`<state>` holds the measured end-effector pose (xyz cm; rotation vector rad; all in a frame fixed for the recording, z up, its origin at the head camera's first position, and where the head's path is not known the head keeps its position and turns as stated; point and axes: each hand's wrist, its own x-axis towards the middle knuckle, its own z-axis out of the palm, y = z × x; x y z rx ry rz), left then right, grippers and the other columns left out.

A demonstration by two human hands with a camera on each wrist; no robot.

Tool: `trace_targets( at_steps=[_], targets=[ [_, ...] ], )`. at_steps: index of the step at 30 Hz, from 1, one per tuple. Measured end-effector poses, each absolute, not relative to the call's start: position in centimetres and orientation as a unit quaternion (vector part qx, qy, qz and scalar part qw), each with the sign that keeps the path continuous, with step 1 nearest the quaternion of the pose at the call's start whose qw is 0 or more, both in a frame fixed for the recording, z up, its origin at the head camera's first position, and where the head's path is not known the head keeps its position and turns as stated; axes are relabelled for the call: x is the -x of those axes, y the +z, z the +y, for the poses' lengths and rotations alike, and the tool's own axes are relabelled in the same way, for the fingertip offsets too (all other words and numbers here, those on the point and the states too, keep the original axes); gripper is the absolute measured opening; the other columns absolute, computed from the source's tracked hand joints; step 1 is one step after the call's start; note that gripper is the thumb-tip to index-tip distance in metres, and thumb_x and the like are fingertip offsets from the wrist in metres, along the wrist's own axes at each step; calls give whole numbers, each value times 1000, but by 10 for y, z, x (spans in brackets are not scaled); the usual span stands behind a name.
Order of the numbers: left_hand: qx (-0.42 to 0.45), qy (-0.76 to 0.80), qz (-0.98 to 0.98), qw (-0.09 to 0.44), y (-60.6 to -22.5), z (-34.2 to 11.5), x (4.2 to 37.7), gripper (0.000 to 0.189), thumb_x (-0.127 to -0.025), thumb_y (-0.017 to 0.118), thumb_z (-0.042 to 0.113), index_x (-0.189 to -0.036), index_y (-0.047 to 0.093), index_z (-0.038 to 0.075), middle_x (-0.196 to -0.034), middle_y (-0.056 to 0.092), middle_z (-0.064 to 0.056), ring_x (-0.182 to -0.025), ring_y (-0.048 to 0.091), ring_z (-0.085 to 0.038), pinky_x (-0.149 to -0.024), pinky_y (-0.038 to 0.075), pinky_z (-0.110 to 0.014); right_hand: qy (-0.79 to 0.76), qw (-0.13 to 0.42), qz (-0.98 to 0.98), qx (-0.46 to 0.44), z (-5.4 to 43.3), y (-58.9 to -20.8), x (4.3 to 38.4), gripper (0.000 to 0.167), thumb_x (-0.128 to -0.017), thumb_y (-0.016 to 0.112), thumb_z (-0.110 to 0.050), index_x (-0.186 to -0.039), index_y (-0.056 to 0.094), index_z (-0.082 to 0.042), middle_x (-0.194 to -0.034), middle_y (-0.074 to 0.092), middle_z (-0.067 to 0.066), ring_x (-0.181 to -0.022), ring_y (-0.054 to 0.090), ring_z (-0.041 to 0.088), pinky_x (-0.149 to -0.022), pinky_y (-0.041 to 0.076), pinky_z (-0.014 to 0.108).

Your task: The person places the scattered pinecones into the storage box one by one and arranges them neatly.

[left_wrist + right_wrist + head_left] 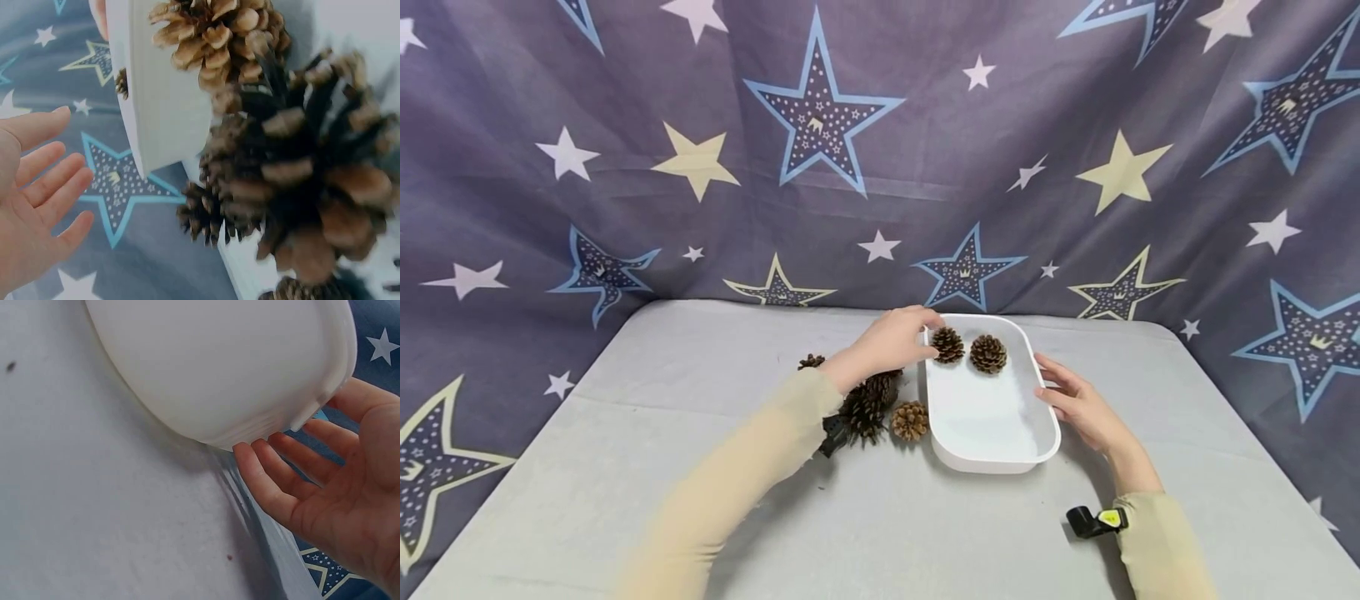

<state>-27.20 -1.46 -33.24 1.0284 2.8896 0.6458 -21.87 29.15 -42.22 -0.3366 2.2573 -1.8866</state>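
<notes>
A white rectangular tub (988,425) stands on the table with two brown pine cones, one (948,344) by its far left corner and another (988,354) to the right of that. My left hand (891,340) reaches to the tub's far left rim, close to the corner cone. In the left wrist view its fingers (59,184) are spread, with nothing held. My right hand (1078,407) is at the tub's right side. In the right wrist view its fingertips (242,450) touch the outer wall, loosely bent.
Several pine cones lie left of the tub: a lighter one (910,421) beside its wall, a large dark one (862,412), and others partly hidden under my left forearm. A star-patterned cloth (820,208) hangs behind the grey-covered table (880,525).
</notes>
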Motion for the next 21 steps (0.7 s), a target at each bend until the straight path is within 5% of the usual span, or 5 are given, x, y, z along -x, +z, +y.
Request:
trace_targets(
  at_steps=[21],
  targets=[
    [-291,290,911,-25,-333,-83,268,38,-82,66,25,-117,58,13,-111,61,-4,-97,57,-17,-85,47,-33,-635,90,759,113,290,-422,218,63,-92,51,-11,-144,17,-1,-133,31,25,-95,57,4,-75,52,22]
  ],
)
